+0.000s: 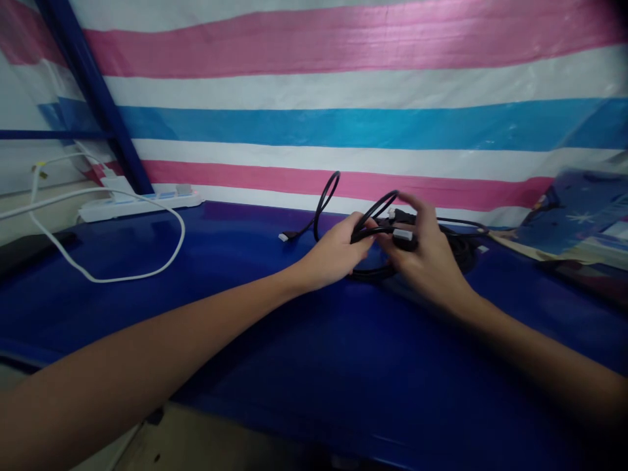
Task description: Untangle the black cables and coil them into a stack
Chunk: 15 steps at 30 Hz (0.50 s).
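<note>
A black cable (363, 230) with several loops is between my two hands, above the blue tabletop. My left hand (336, 254) is closed around the looped part, its thumb and fingers pinching the strands together. My right hand (426, 252) is closed on the same cable, with the index finger raised against the top of a loop. A plug with a pale tip (403, 235) shows at the right fingers. Another plug end (289, 235) sticks out to the left of my left hand. More coiled black cables (464, 252) lie behind my right hand, partly hidden by it.
A white power strip (140, 206) with a plugged-in white charger sits at the back left, its white cord (181, 239) curving over the blue table (275, 366). A dark flat object (34, 252) is at the left edge. A blue patterned package (579, 212) stands at right. Striped sheeting (314, 124) hangs behind.
</note>
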Each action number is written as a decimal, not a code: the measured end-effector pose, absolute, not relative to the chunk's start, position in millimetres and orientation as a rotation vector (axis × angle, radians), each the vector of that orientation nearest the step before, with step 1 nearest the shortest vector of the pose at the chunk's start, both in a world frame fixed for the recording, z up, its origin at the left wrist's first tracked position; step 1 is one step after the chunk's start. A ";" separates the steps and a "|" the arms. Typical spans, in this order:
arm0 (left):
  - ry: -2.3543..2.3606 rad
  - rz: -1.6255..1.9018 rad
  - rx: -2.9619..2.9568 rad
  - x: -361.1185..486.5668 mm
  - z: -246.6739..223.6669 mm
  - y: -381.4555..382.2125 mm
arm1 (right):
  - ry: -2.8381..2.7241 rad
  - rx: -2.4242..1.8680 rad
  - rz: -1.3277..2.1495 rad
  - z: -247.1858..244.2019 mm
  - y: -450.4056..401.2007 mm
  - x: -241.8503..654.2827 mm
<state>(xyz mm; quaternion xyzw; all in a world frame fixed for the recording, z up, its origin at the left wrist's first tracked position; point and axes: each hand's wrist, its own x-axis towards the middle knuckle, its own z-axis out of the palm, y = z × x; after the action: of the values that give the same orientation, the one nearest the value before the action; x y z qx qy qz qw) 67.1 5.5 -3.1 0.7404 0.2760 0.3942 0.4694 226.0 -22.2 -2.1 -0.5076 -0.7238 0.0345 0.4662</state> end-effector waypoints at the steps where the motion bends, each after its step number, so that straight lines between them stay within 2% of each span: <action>1: 0.666 0.982 1.823 68.2 -3.5 5.5 | -1.788 -1.239 0.031 -1.9 -23.0 225.1; 8: 0.673 1.099 2.034 64.4 -4.8 9.1 | -1.859 -1.257 -0.340 0.7 -21.8 227.1; 12: 0.624 1.144 2.097 61.7 -8.8 9.1 | -1.849 -1.115 -0.631 2.6 -18.5 230.8; 15: 0.583 1.130 2.024 62.5 -10.7 6.6 | -1.918 -1.053 -0.367 4.4 -19.1 231.3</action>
<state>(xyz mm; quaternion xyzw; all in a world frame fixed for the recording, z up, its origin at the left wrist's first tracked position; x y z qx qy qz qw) 62.5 6.6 -10.7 0.7876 0.2270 0.4397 0.3671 231.3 -19.1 4.4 -0.4251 -0.7740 -0.1483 0.4452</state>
